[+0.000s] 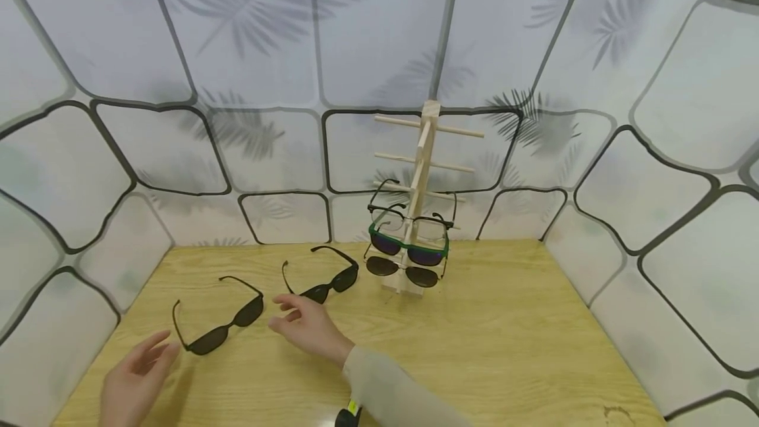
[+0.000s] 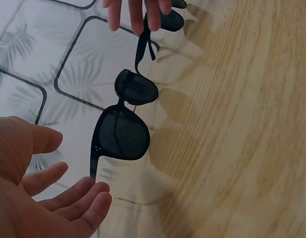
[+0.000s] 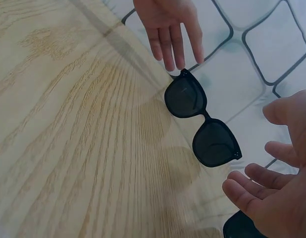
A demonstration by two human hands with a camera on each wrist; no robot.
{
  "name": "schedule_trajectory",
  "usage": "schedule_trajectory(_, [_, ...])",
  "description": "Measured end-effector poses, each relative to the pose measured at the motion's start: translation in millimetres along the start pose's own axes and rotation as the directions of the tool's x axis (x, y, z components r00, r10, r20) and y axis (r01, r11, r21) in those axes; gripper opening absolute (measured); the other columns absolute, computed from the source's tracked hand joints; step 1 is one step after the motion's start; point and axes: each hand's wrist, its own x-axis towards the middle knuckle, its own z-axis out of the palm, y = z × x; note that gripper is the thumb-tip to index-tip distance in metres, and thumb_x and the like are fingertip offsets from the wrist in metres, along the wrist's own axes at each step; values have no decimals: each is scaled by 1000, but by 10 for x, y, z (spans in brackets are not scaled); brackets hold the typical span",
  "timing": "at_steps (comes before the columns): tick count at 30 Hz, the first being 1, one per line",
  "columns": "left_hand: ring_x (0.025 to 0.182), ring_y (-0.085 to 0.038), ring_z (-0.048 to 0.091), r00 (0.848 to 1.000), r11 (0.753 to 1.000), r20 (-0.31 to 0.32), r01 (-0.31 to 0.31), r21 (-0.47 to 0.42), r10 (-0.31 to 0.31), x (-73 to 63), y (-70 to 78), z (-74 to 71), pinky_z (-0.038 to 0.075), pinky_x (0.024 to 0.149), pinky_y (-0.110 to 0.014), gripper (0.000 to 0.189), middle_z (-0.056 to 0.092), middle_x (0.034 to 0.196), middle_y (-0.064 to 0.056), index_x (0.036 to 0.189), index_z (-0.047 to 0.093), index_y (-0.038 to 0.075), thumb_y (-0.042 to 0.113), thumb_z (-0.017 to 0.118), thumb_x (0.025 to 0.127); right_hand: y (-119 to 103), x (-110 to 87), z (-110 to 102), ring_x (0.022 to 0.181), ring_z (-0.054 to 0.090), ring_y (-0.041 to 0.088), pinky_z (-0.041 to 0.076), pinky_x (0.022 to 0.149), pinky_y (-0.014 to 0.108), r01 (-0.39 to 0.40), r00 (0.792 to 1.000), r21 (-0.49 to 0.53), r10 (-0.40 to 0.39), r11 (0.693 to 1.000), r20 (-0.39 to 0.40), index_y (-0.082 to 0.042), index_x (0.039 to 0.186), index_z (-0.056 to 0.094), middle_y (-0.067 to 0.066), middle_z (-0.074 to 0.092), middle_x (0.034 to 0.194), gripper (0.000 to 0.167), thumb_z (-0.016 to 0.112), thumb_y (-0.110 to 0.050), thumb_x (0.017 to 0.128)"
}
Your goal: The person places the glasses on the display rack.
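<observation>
A pair of black sunglasses [image 1: 210, 341] stands on the wooden table with its temples unfolded toward the back wall. My left hand [image 1: 136, 379] is at its left end, fingers loosely bent; the left wrist view shows the fingertips [image 2: 100, 188] close to one temple, and I cannot tell if they touch. On the other side my right hand [image 1: 314, 329] hovers with relaxed fingers, holding nothing, a small gap from the frame in the right wrist view. Behind the right hand sits a second pair of black sunglasses [image 1: 345, 279], partly covered by that hand.
A wooden eyewear rack [image 1: 423, 157] with several pegs stands at the back. On its lower part hang clear glasses with dark brows [image 1: 387, 216], green-framed sunglasses [image 1: 425, 256] and thin-framed sunglasses [image 1: 382, 266]. A black and yellow object [image 1: 348, 416] lies at the front edge. Patterned walls enclose the table.
</observation>
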Motion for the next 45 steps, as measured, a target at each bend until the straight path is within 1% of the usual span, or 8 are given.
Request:
schedule_trajectory(4, [75, 23, 58, 1000, 999, 1, -22, -43, 22, -40, -29, 54, 55, 64, -9, 59, 57, 82, 45, 144, 56, -7, 33, 71, 103, -14, 74, 78, 108, 64, 2, 56, 80, 24, -22, 1000, -21, 22, 1000, -1, -27, 146, 62, 7, 63, 143, 45, 70, -37, 102])
schedule_trajectory(10, [74, 20, 59, 999, 999, 26, 42, -15, -42, -49, -4, 81, 55, 64, -12, 63, 63, 85, 40, 148, 55, -3, 40, 68, 104, -52, 161, 156, 113, 63, 7, 56, 84, 28, -60, 998, -41, 60, 997, -23, -26, 150, 59, 5, 62, 146, 52, 69, -43, 102])
schedule_trajectory(13, [75, 19, 59, 1000, 1000, 22, 17, -14, -17, -48, 3, 79, 56, 63, -12, 61, 65, 86, 38, 148, 55, -4, 38, 68, 105, -55, 226, 191, 115, 64, 8, 56, 86, 28, -50, 998, -62, 48, 997, -30, -26, 151, 58, 2, 61, 149, 53, 68, -45, 102])
schedule_trajectory(20, [74, 17, 61, 999, 1000, 33, 12, 29, -13, -14, 23, 91, 56, 64, -13, 63, 80, 93, 13, 147, 57, -4, 40, 68, 104, -69, 303, 266, 125, 64, 17, 57, 90, 30, -49, 999, -71, 48, 996, -21, -24, 155, 54, -7, 56, 155, 57, 68, -44, 103])
schedule_trajectory(24, [74, 12, 65, 999, 1000, 37, 21, 18, -21, -11, 26, 111, 58, 64, -15, 64, 82, 93, 8, 146, 57, -5, 40, 70, 103, -88, 337, 296, 128, 64, 18, 58, 92, 31, -42, 999, -64, 42, 997, 3, -24, 156, 52, -6, 55, 157, 58, 66, -44, 104])
schedule_trajectory(37, [73, 6, 69, 997, 1000, 75, -24, 20, 23, -24, -1, 146, 58, 66, -16, 61, 80, 93, 13, 141, 60, -9, 38, 68, 104, -93, 436, 360, 129, 63, 18, 58, 94, 31, -72, 997, -65, 72, 995, -5, -25, 156, 51, -6, 53, 157, 58, 65, -44, 104])
schedule_trajectory(43, [75, 6, 70, 995, 1000, 95, -12, 4, 11, -19, 7, 145, 60, 68, -17, 61, 81, 107, -12, 141, 60, -11, 37, 66, 106, -75, 481, 389, 121, 65, 11, 57, 92, 29, -93, 996, -121, 90, 988, -26, -24, 153, 56, -5, 60, 151, 57, 66, -47, 102])
schedule_trajectory(45, [76, 6, 70, 995, 1000, 103, 3, -16, -2, -12, 15, 140, 61, 70, -17, 61, 81, 108, -13, 141, 59, -11, 37, 66, 106, -67, 494, 396, 121, 65, 10, 57, 92, 29, -96, 995, -120, 92, 988, -32, -24, 153, 57, -5, 60, 150, 57, 66, -47, 102])
